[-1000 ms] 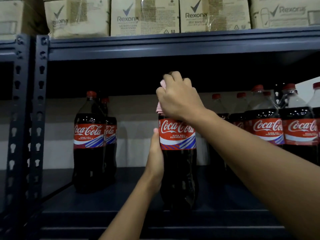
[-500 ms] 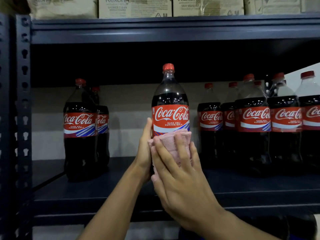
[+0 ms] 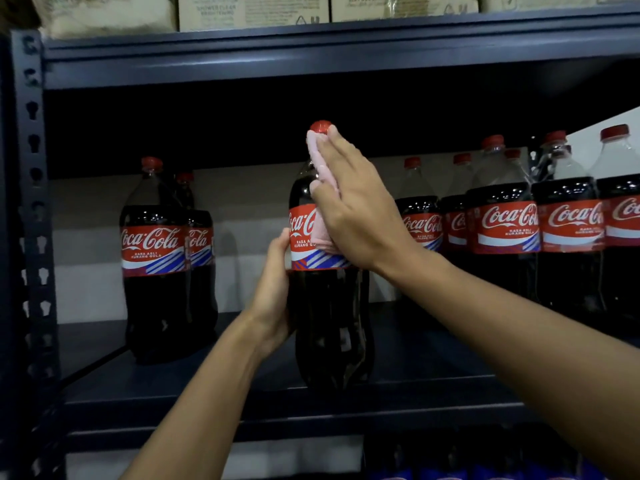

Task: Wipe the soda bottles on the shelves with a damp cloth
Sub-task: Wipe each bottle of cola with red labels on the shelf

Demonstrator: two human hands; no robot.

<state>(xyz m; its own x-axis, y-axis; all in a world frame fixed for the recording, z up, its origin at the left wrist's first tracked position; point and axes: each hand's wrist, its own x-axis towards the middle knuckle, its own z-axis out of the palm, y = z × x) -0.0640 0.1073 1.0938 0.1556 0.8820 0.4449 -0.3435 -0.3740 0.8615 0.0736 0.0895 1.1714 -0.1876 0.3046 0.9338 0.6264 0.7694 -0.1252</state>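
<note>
A large cola bottle (image 3: 329,306) with a red cap and red label stands upright at the front middle of the dark shelf (image 3: 242,403). My left hand (image 3: 272,292) grips its left side at label height. My right hand (image 3: 356,206) presses a pink cloth (image 3: 318,161) flat against the bottle's shoulder and upper label, its fingers straight and reaching up to the cap. Most of the cloth is hidden under my palm.
Two more cola bottles (image 3: 156,258) stand at the left of the shelf, and several (image 3: 512,230) crowd the right side. Cardboard boxes (image 3: 252,12) sit on the shelf above. A perforated steel upright (image 3: 33,202) frames the left edge. More bottles show dimly on the shelf below (image 3: 450,459).
My right hand slid the cloth from the bottle's top down to below the label, then back up to the shoulder and cap. My left hand kept its hold on the bottle's side.
</note>
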